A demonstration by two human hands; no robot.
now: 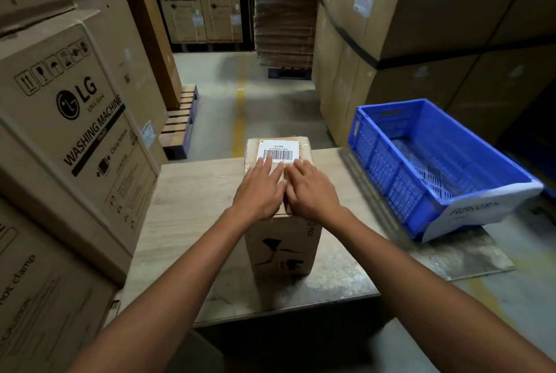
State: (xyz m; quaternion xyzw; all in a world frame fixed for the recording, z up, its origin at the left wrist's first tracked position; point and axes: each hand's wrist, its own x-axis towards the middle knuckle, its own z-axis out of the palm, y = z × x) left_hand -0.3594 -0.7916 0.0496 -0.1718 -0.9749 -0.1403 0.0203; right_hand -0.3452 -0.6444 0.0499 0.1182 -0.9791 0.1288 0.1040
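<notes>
Crate label (474,210) blurred, perhaps "Returns", barcode sticker (278,150) print too small

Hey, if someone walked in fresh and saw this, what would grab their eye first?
First, the left hand and right hand pressing flat, side by side, on the small cardboard box at the middle of the table, just below its barcode label. Next, the bright blue crate on the right, and the big LG washing machine carton on the left.

A warehouse: tall stacks of appliance cartons (75,119) line a concrete aisle with a yellow floor line (239,119), pallets (180,122) and a blue crate (436,168).
</notes>
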